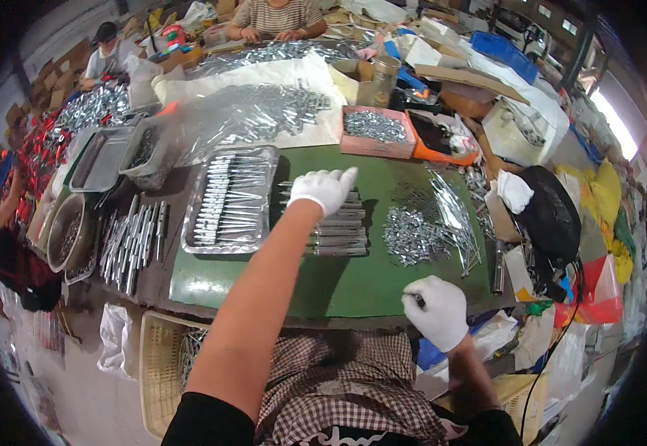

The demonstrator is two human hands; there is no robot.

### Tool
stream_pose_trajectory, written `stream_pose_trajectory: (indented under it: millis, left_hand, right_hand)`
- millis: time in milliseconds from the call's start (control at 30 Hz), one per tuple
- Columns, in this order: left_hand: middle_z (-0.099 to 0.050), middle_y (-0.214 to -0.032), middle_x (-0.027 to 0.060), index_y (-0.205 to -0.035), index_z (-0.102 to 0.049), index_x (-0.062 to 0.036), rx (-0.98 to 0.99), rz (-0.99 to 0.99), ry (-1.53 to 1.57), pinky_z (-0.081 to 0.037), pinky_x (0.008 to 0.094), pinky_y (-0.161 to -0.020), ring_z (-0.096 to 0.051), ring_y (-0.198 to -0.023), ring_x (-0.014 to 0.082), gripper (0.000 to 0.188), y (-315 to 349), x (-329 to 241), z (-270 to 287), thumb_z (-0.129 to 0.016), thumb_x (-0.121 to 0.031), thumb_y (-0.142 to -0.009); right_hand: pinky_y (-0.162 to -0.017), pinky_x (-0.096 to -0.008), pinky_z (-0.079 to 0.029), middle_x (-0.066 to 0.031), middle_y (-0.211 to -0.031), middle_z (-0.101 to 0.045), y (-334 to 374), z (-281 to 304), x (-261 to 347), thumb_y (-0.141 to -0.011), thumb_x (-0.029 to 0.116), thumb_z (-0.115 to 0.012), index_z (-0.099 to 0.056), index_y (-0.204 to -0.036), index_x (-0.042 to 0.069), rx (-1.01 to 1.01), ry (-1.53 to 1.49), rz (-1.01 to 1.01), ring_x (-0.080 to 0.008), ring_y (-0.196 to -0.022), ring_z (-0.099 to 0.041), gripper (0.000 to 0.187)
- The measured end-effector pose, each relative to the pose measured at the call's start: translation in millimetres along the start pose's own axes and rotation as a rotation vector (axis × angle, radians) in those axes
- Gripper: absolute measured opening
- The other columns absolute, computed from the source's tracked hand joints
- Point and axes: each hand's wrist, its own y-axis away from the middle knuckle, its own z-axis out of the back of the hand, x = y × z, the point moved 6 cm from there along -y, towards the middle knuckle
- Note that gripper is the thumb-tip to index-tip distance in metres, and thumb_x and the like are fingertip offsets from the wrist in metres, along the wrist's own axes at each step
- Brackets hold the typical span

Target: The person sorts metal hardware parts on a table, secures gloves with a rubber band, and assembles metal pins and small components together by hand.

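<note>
My left hand (pixel 323 190), in a white glove, is over a row of grey metal tubes (pixel 341 231) lying side by side on a green mat (pixel 279 286). Its fingers look curled under, and whatever they grip is hidden. Left of the tubes is a metal tray (pixel 224 249) with rows of shiny pointed metal pins (pixel 245 193). My right hand (pixel 438 311), also gloved, is closed near the mat's front edge, with a small dark spot showing between thumb and fingers. Beyond it lie a heap of small silver parts (pixel 411 239), small black parts (pixel 412 197) and long thin rods (pixel 455 223).
Loose metal rods (pixel 134 241) lie left of the tray, beside plastic tubs (pixel 100 160). A pink box (pixel 377 148) of small parts stands at the mat's far edge. A yellow basket (pixel 156 372) is below the table. Two people (pixel 282 18) sit across the table.
</note>
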Motion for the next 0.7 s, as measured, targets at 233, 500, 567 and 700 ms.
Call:
stream_pose_trajectory:
  millis: [233,500,567,700]
  left_hand:
    - [-0.066,-0.128,0.0082,-0.139,-0.054,-0.0211,-0.19,-0.081,-0.153,-0.054,0.0452,-0.093,-0.066,-0.112,0.0325,0.037,-3,26,-7,-0.037,-0.027,-0.107]
    - [-0.068,-0.122,0.0132,-0.13,-0.062,-0.0171,-0.388,-0.286,-0.067,-0.053,0.0443,-0.093,-0.066,-0.111,0.0337,0.035,8,37,-5,-0.044,-0.032,-0.103]
    - [-0.068,-0.115,0.0179,-0.114,-0.066,-0.0057,-0.325,0.004,0.246,-0.052,0.044,-0.092,-0.063,-0.11,0.0368,0.029,10,31,11,-0.054,-0.026,-0.097]
    - [-0.067,-0.092,0.0167,-0.097,-0.068,-0.0056,-0.373,-0.241,0.235,-0.052,0.0473,-0.08,-0.065,-0.092,0.0371,0.018,63,-29,50,-0.063,-0.021,-0.092]
  right_hand:
    - [-0.066,-0.04,-0.051,-0.0112,-0.084,-0.066,14,-10,-9,-0.083,0.014,-0.074,-0.07,-0.092,0.009,-0.176,-0.173,-0.142,-0.0304,-0.074,-0.065,0.01]
    - [-0.065,-0.0394,-0.05,-0.0103,-0.083,-0.066,10,-10,-10,-0.084,0.014,-0.074,-0.071,-0.093,0.01,-0.164,-0.212,-0.133,-0.0297,-0.072,-0.064,0.011]
    - [-0.065,-0.0392,-0.05,-0.0103,-0.083,-0.066,12,-12,-14,-0.084,0.015,-0.074,-0.071,-0.093,0.01,-0.165,-0.219,-0.158,-0.0295,-0.072,-0.064,0.011]
    - [-0.065,-0.0383,-0.05,-0.0099,-0.083,-0.066,17,-1,-17,-0.084,0.015,-0.074,-0.071,-0.093,0.01,-0.185,-0.232,-0.178,-0.0288,-0.071,-0.064,0.011]
